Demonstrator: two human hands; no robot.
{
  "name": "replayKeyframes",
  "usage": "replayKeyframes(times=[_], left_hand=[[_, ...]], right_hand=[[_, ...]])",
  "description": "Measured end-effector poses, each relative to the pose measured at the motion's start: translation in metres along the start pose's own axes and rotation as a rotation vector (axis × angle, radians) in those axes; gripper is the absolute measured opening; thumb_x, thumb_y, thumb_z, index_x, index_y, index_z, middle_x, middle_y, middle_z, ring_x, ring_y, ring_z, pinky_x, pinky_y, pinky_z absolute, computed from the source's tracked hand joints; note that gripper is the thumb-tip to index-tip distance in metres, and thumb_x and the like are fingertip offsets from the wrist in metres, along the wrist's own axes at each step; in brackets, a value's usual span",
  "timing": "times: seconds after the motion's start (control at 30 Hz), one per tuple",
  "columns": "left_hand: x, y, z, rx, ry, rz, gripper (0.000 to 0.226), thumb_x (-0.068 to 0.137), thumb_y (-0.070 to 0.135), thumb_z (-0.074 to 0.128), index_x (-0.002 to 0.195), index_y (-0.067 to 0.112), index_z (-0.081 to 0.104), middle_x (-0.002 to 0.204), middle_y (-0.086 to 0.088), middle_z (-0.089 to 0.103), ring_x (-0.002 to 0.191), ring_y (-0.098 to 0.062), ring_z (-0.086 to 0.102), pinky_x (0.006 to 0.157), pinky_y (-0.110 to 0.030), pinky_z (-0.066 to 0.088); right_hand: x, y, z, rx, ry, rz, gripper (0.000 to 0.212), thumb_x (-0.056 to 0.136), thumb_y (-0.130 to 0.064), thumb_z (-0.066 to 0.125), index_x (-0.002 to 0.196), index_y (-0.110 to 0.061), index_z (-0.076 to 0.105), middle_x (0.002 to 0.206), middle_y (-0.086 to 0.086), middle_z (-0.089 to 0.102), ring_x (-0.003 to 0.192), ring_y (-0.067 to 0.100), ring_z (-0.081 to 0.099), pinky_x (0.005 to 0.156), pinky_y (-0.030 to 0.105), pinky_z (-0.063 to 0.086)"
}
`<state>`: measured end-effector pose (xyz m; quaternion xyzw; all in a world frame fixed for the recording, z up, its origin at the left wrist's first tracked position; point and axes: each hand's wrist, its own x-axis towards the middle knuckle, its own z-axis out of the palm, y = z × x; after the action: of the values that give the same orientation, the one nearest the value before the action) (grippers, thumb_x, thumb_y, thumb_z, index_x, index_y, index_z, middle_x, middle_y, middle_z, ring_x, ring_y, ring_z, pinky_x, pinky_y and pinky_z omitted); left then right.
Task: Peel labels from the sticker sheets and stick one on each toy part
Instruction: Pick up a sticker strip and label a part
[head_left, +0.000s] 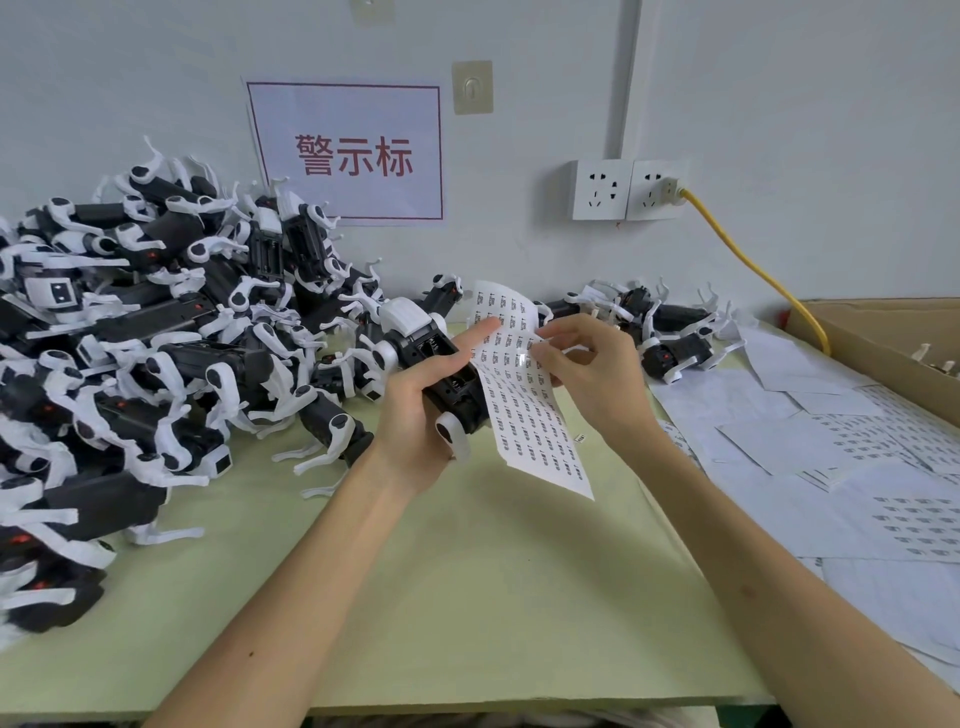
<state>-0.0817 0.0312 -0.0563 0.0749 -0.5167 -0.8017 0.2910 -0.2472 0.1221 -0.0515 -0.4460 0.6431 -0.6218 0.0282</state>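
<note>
My left hand (422, 415) grips a black-and-white toy part (415, 332) above the green table, its index finger stretched out against the back of a sticker sheet (530, 410). The sheet is white, printed with rows of small black labels, and hangs curled between both hands. My right hand (592, 371) pinches at the sheet's upper part with thumb and fingertips. Whether a label has lifted off is too small to tell.
A big heap of toy parts (145, 338) fills the left of the table (467, 597); a few toy parts (670, 332) lie at the back right. Loose sticker sheets (857, 478) cover the right side beside a cardboard box (883, 343). A yellow cable (753, 265) hangs from the wall socket.
</note>
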Motion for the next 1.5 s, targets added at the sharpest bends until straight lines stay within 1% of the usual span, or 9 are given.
replayKeyframes(times=[0.27,0.5,0.7,0.87,1.0,1.13,1.27,1.37,1.5], left_hand=[[0.0,-0.002,-0.001,0.05,0.054,-0.006,0.052,0.085,0.03,0.057,0.137,0.023,0.066,0.148,-0.013,0.056,0.123,-0.036,0.052,0.096,-0.042,0.028],[0.0,-0.003,0.001,0.033,0.066,0.026,0.054,0.088,0.027,0.053,0.141,0.018,0.063,0.146,-0.011,0.057,0.136,-0.042,0.051,0.113,-0.05,0.031],[0.002,-0.001,-0.001,-0.031,0.067,0.05,0.055,0.086,0.026,0.057,0.14,0.018,0.063,0.145,-0.016,0.059,0.131,-0.033,0.053,0.111,-0.046,0.033],[0.005,-0.004,0.002,-0.077,0.132,0.062,0.056,0.081,0.025,0.061,0.136,0.015,0.066,0.128,-0.009,0.067,0.1,-0.028,0.059,0.076,-0.033,0.044],[0.008,-0.003,-0.002,-0.162,0.238,0.053,0.051,0.09,0.02,0.066,0.141,0.018,0.061,0.086,0.006,0.067,0.064,-0.009,0.063,0.045,-0.013,0.044],[0.007,-0.005,-0.009,0.253,0.303,0.236,0.034,0.073,0.028,0.072,0.106,0.025,0.078,0.107,0.01,0.071,0.096,-0.01,0.066,0.08,-0.029,0.05],[0.002,-0.007,-0.005,0.506,0.114,0.305,0.029,0.083,0.02,0.065,0.109,0.012,0.074,0.099,0.035,0.07,0.089,0.013,0.065,0.071,-0.01,0.051],[0.0,-0.009,-0.007,0.641,0.07,0.164,0.034,0.079,0.034,0.068,0.112,0.032,0.075,0.095,0.044,0.066,0.088,0.02,0.063,0.06,-0.012,0.053],[0.001,-0.01,-0.002,0.501,0.074,0.002,0.036,0.077,0.037,0.071,0.113,0.038,0.077,0.096,0.018,0.075,0.087,-0.006,0.071,0.064,-0.02,0.053]], right_hand=[[-0.001,0.001,0.001,-0.056,0.06,-0.028,0.013,0.085,-0.01,0.08,0.084,-0.016,0.069,0.084,-0.001,0.072,0.069,0.023,0.069,0.07,0.033,0.056],[0.0,0.005,0.005,-0.107,0.055,-0.067,0.016,0.088,-0.011,0.078,0.083,-0.018,0.064,0.085,-0.011,0.069,0.068,0.009,0.064,0.062,0.012,0.047],[0.003,0.002,0.0,0.348,-0.212,0.347,0.018,0.096,-0.018,0.07,0.106,-0.007,0.061,0.101,0.008,0.077,0.076,0.02,0.075,0.062,0.024,0.056],[0.003,0.003,-0.001,0.284,-0.157,0.257,0.007,0.097,-0.008,0.066,0.091,-0.01,0.068,0.087,0.0,0.078,0.073,0.016,0.075,0.063,0.029,0.057],[0.009,0.01,-0.01,-0.208,0.036,0.072,0.019,0.097,-0.007,0.057,0.098,-0.019,0.072,0.089,-0.009,0.072,0.075,0.007,0.067,0.071,0.027,0.051],[0.009,0.016,-0.011,-0.597,-0.007,-0.015,0.034,0.097,-0.004,0.045,0.116,-0.015,0.072,0.1,0.003,0.073,0.096,0.026,0.065,0.09,0.031,0.04],[0.008,0.018,-0.007,-0.673,-0.092,-0.174,0.037,0.094,-0.002,0.045,0.113,-0.017,0.073,0.112,0.001,0.072,0.11,0.027,0.057,0.09,0.035,0.023],[0.007,0.017,-0.005,-0.646,-0.152,-0.266,0.036,0.095,-0.004,0.048,0.115,-0.024,0.071,0.104,-0.008,0.07,0.102,0.016,0.05,0.088,0.031,0.019],[0.005,0.013,-0.004,-0.522,-0.09,-0.312,0.026,0.096,-0.009,0.06,0.114,-0.026,0.068,0.087,-0.012,0.064,0.096,0.014,0.053,0.089,0.026,0.02]])
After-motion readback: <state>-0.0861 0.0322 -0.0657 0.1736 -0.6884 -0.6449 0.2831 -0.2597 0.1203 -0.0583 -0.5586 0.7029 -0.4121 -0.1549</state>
